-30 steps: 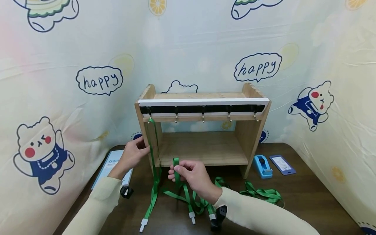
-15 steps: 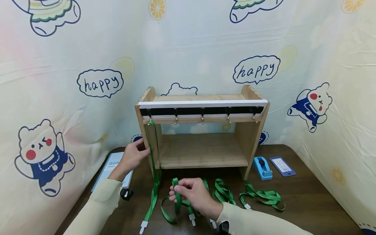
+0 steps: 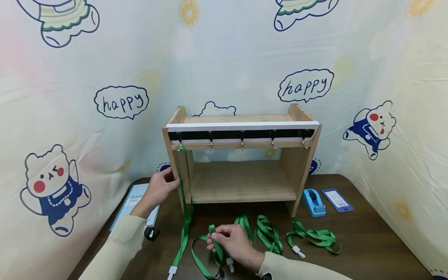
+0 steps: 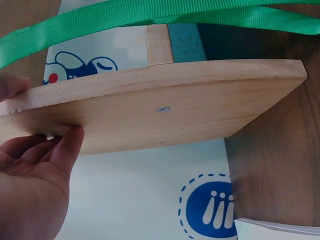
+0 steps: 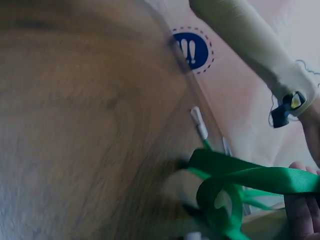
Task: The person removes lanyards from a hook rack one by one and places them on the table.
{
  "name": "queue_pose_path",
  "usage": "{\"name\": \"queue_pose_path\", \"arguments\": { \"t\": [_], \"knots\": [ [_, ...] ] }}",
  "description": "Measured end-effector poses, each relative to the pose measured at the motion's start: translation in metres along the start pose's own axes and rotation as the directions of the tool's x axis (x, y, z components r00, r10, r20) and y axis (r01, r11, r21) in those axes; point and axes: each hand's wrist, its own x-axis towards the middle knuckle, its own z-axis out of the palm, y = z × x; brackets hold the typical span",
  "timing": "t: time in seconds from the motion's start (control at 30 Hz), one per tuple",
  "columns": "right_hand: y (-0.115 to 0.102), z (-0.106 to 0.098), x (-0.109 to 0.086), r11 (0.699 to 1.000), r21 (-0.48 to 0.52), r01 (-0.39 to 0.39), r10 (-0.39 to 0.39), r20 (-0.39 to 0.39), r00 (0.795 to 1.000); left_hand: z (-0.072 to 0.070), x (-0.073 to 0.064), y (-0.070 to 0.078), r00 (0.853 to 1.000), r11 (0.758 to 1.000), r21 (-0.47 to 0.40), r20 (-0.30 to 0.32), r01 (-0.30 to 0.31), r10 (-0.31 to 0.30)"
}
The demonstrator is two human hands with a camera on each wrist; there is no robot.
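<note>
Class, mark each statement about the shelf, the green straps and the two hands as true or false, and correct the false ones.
1. One green strap hangs from the leftmost hook of the wooden shelf. True.
2. The right hand pinches a green strap loop above the table. True.
3. The left hand holds the blue tape dispenser. False: it rests on the shelf's left side panel; the dispenser stands to the right of the shelf.
4. Every hook carries a strap. False: the other four hooks are bare.
5. More green straps lie on the table in front of the shelf. True.
</note>
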Motion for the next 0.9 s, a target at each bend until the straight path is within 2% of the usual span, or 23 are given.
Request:
{"name": "queue_pose_path", "arguments": {
  "t": [0.17, 0.43, 0.67, 0.9],
  "knots": [
    [0.012, -0.004, 0.007, 0.999, -0.048, 0.005, -0.008, -0.066, 0.998, 0.002, -0.002, -0.003, 1.000, 1.000, -0.006, -0.005, 0.005, -0.005],
    [0.012, -0.006, 0.022, 0.988, -0.150, 0.032, -0.055, -0.150, 0.987, 0.003, -0.001, -0.002, 0.997, 0.997, -0.007, -0.015, -0.072, 0.072],
    [0.014, -0.008, 0.034, 0.947, -0.322, 0.016, -0.080, -0.185, 0.979, 0.002, 0.000, -0.001, 0.997, 0.997, 0.004, -0.018, -0.071, 0.071],
    [0.022, -0.007, 0.039, 0.930, -0.368, -0.006, -0.073, -0.201, 0.977, 0.002, 0.000, -0.001, 0.999, 0.999, -0.001, -0.008, -0.048, 0.048]
  ]
}}
